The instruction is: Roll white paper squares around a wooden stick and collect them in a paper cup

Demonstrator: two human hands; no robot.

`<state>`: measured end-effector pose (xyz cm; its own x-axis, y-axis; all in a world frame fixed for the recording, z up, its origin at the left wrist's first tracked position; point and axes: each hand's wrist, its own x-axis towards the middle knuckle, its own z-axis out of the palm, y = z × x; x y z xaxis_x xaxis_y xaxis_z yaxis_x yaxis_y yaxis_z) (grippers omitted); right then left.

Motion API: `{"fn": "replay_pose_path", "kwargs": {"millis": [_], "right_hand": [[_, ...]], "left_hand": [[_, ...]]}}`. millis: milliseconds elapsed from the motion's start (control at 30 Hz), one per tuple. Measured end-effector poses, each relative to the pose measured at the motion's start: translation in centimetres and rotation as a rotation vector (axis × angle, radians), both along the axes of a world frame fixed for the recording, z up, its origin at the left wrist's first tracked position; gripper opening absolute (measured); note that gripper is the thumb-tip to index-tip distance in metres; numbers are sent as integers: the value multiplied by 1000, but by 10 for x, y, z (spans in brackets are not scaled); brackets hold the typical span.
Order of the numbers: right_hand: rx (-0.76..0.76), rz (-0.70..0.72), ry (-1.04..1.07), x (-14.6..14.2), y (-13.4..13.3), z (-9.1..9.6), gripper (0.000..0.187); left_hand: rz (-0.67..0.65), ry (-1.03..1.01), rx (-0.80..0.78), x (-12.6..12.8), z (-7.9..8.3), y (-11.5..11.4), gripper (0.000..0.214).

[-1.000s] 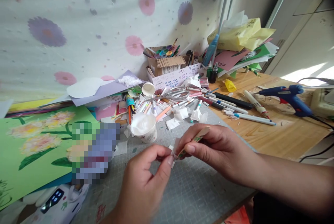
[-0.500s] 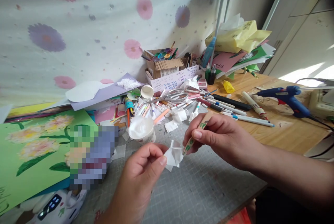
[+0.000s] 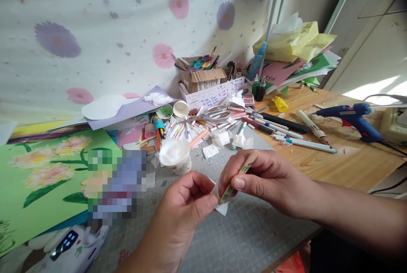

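Observation:
Pinched between the thumb and fingers of my left hand [image 3: 190, 199] is a small piece of white paper [image 3: 222, 209], mostly covered by the fingers. My right hand [image 3: 257, 177] grips a flat wooden stick [image 3: 246, 165] with green print, tilted so that its lower end meets the paper close to my left thumb. Both hands are close together above the grey cutting mat [image 3: 235, 239]. Just beyond my left hand stands a paper cup [image 3: 182, 163] holding something white and foamy-looking.
Pens and markers [image 3: 203, 131] lie heaped behind the cup with scissors [image 3: 216, 114] and white paper scraps [image 3: 210, 151]. To the right rests a blue glue gun [image 3: 349, 116]. A green flower painting [image 3: 47, 188] covers the left. A cardboard box [image 3: 203, 79] stands at the back.
My left hand has moved right and slightly up, closer to the right hand, and its fingers now cover more of the paper. The stick's lower end has come nearer my left thumb.

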<state>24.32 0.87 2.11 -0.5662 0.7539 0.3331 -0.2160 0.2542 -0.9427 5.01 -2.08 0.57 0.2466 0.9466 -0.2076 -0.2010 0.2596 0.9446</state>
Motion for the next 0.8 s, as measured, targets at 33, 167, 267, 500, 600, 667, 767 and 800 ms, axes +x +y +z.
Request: {"fn": "replay_pose_path", "kwargs": {"millis": [33, 167, 267, 500, 600, 667, 767, 800], "right_hand": [[12, -4, -6, 0, 0, 0, 13], [54, -1, -27, 1, 0, 1, 13], [33, -17, -19, 2, 0, 1, 13], [-76, -42, 141, 1, 0, 0, 12], [-60, -57, 95, 1, -1, 1, 14], [-44, -71, 68, 1, -1, 1, 14], [-38, -76, 51, 1, -2, 2, 15], [-38, -73, 46, 1, -2, 2, 16]], "left_hand": [[7, 0, -5, 0, -1, 0, 16], [48, 33, 19, -1, -2, -1, 18], [76, 72, 42, -2, -2, -2, 20], [53, 127, 61, -3, -3, -1, 20], [55, 131, 69, -3, -3, -1, 21], [52, 131, 69, -4, -3, -2, 21], [49, 132, 64, -4, -3, -2, 21], [50, 130, 63, -4, -3, -2, 21]]}}
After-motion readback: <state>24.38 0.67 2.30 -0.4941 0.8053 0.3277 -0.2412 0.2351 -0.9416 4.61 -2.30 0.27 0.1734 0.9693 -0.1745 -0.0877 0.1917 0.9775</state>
